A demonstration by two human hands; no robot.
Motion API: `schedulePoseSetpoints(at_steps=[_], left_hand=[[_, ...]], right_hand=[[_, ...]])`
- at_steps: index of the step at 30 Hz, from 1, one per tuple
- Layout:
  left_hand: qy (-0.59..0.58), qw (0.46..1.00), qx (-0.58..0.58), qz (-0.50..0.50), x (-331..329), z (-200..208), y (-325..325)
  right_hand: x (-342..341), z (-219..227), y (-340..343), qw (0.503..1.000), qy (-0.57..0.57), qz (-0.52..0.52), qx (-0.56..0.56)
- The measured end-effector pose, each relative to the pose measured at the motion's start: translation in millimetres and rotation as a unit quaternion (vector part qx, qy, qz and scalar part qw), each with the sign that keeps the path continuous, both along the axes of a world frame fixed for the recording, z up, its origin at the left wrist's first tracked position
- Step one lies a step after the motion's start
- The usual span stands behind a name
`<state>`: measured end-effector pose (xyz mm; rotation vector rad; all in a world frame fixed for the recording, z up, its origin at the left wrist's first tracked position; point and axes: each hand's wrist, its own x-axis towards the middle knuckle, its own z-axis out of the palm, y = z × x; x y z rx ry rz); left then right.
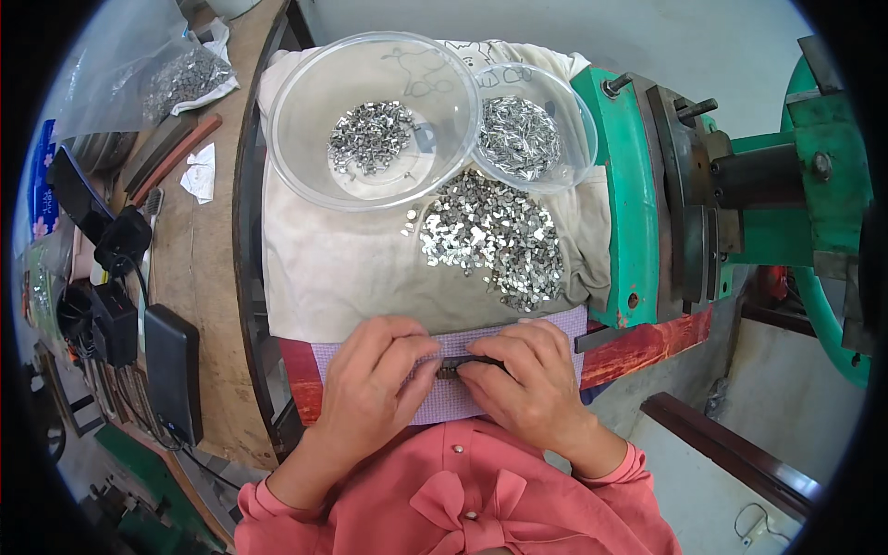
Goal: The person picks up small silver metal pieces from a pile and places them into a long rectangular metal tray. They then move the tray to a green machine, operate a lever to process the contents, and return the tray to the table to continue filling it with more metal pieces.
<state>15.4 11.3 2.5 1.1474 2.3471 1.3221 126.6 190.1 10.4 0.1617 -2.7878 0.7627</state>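
Observation:
My left hand (375,381) and my right hand (523,375) meet over a purple checked cloth (444,400) at the near edge of the work surface. Together they pinch a small dark metal piece (455,366) between the fingertips. Just beyond my hands lies a loose pile of small shiny metal parts (490,239) on a white cloth (333,268). A large clear bowl (305,111) holds a smaller heap of such parts. To its right, a smaller clear bowl (578,139) also holds metal parts.
A green machine (634,185) with dark metal fittings stands at the right. On the wooden bench (208,268) to the left lie a black box (173,370), cables, paper scraps and a plastic bag of metal parts (185,79).

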Motion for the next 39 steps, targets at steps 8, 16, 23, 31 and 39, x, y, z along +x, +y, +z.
schedulePoseSetpoints(at_steps=[8,16,23,31,39], left_hand=[[0.081,0.995,-0.002,0.059,-18,-4,36],[0.12,0.988,-0.056,0.084,-21,-14,60],[0.084,0.992,-0.037,0.08,-24,-13,45],[0.038,0.995,-0.036,0.088,-26,-10,37],[0.056,0.996,-0.046,0.05,-29,-11,37]], right_hand=[[-17,1,18,0.997,0.04,-0.063,0.016],[-26,-4,30,0.997,0.004,-0.079,0.006],[-30,-1,37,0.999,-0.017,-0.051,-0.004],[-33,-1,40,0.998,-0.039,-0.04,-0.001],[-28,-3,36,0.999,-0.004,-0.046,-0.013]])
